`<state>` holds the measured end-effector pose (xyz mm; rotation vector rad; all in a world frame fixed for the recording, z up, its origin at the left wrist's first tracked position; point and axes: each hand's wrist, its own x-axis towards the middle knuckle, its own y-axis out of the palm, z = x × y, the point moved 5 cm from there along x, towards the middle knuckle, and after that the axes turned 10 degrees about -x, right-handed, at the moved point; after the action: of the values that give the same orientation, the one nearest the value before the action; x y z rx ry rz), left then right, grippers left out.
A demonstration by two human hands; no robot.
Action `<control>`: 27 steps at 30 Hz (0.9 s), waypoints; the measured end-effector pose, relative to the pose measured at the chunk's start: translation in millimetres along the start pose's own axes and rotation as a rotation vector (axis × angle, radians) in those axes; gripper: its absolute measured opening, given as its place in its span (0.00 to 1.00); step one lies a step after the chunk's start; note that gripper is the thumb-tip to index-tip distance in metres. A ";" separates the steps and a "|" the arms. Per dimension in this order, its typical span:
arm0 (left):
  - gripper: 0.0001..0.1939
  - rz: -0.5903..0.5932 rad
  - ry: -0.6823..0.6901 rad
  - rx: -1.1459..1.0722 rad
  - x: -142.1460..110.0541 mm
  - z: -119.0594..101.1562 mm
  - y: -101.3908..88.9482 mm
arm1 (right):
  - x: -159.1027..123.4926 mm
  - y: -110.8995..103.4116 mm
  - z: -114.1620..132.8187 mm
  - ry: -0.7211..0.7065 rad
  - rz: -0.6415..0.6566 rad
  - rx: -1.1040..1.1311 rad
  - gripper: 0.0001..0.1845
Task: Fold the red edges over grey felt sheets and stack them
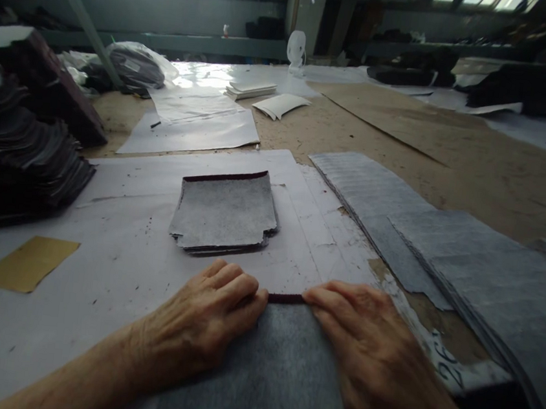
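Note:
A grey felt-like piece [275, 367] with a dark maroon folded far edge [285, 298] lies in front of me on white paper. My left hand [207, 321] has its fingers curled and pressed on the left end of that folded edge. My right hand [360, 344] presses the right end with fingers bent and together. Both hands pinch the fold down. Just beyond them sits a small stack of similar grey pieces [223, 212] with a maroon far edge.
A tall pile of dark pieces [19, 152] stands at the left. A yellow-brown sheet [27, 262] lies near the left front. Long grey sheets [466, 264] spread at the right. White sheets [193, 124], folded white pieces [281, 104] and a small white fan [296, 51] sit farther back.

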<state>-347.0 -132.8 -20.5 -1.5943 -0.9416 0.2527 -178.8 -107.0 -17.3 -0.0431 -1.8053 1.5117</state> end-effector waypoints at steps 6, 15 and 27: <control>0.15 -0.009 0.016 0.034 2.4 -0.4 -2.1 | -10.8 -11.9 -51.2 0.500 -0.106 0.040 0.10; 0.13 -0.006 0.009 0.038 3.1 -3.4 -1.2 | 30.0 9.7 45.7 0.040 -0.095 -0.165 0.19; 0.19 -0.130 -0.027 -0.171 -38.2 23.2 -27.5 | 26.9 10.8 41.4 -0.071 -0.013 -0.173 0.24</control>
<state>-398.2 -143.1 -14.6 -1.6807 -1.1075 0.1057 -225.7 -125.1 -12.6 -0.0625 -1.9859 1.3606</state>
